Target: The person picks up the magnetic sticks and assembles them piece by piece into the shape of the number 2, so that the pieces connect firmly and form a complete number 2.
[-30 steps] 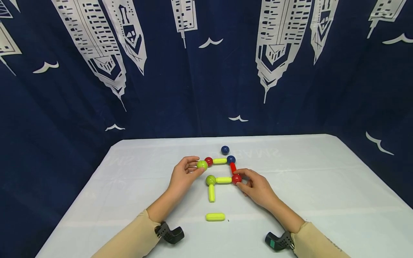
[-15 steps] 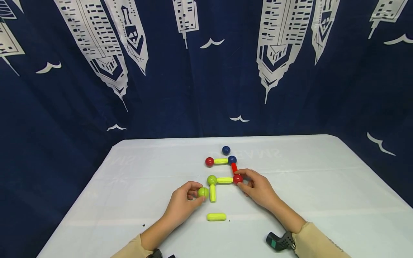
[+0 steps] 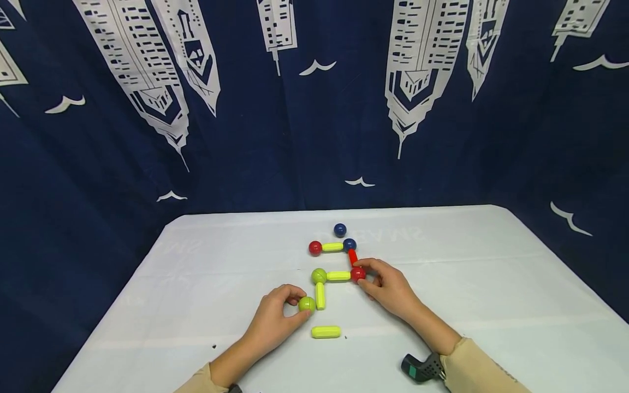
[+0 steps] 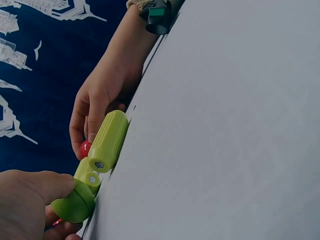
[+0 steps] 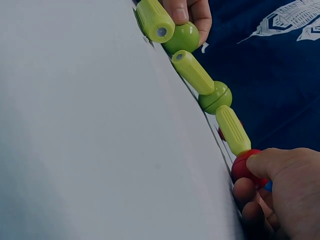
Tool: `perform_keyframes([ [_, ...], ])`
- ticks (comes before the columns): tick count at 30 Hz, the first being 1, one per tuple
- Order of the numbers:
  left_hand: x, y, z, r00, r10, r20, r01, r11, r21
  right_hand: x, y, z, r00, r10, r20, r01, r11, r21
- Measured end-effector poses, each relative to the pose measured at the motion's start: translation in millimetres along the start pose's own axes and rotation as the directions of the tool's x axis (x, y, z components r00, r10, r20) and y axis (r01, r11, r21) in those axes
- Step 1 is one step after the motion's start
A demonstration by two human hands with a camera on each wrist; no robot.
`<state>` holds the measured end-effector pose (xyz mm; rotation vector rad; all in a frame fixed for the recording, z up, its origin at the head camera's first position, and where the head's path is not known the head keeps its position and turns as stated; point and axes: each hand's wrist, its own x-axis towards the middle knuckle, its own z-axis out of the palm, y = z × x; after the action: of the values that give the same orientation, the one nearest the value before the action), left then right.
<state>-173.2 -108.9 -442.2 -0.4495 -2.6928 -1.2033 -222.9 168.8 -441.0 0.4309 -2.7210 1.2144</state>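
While the left hand (image 3: 275, 318) slants up and to the right, its thumb and fingers pinch a green ball (image 3: 307, 304). This ball is down by the tabletop (image 3: 457, 256), just beside the near end of a yellow stick (image 3: 320, 296); I cannot tell if they touch. The right hand (image 3: 391, 290) slants up and to the left, with its thumb and fingers pinched on a red ball (image 3: 358, 274).

Only the head view shows the whole bent line. From the held red ball, a side stick (image 3: 339, 276) goes left to a corner ball (image 3: 319, 275), which is green, and the yellow stick comes down from there. A red stick (image 3: 352, 257) goes back to a blue ball (image 3: 349, 245), and a back stick (image 3: 332, 247) goes left to a far ball (image 3: 315, 248), which is red. Behind them is a loose ball (image 3: 340, 230), dark blue. Nearer the person lies a loose stick (image 3: 326, 332).

Both wrist views show round grey spots (image 5: 161, 32) on stick ends, which the head view does not show.
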Motion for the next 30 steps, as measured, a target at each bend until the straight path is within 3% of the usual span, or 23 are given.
perform_keyframes([
  [9, -2.7, -4.6, 1.5, 0.998, 0.062, -0.003, -0.062, 0.998, 0.0, -0.6, -1.4, 0.0, 0.999, -0.035, -0.019, 0.035, 0.999, 0.014],
  [16, -3.2, -6.3, 3.3, 0.996, 0.092, -0.012, -0.092, 0.995, 0.029, -1.4, -1.5, -1.3, 0.999, -0.01, -0.051, 0.011, 0.999, 0.034],
  [23, 1.7, -7.9, 5.8, 0.993, 0.119, 0.011, -0.119, 0.992, 0.052, -0.8, -4.4, -8.8, 0.977, -0.136, -0.166, 0.125, 0.989, -0.076],
  [26, 1.5, -8.1, 4.7, 0.993, 0.113, 0.013, -0.114, 0.992, 0.055, 4.0, -15.3, -10.6, 0.974, -0.172, -0.147, 0.16, 0.983, -0.087],
  [30, 0.6, -9.1, 2.7, 0.995, 0.102, 0.007, -0.102, 0.993, 0.061, 17.7, -35.5, -7.7, 0.973, -0.223, -0.062, 0.218, 0.973, -0.071],
])
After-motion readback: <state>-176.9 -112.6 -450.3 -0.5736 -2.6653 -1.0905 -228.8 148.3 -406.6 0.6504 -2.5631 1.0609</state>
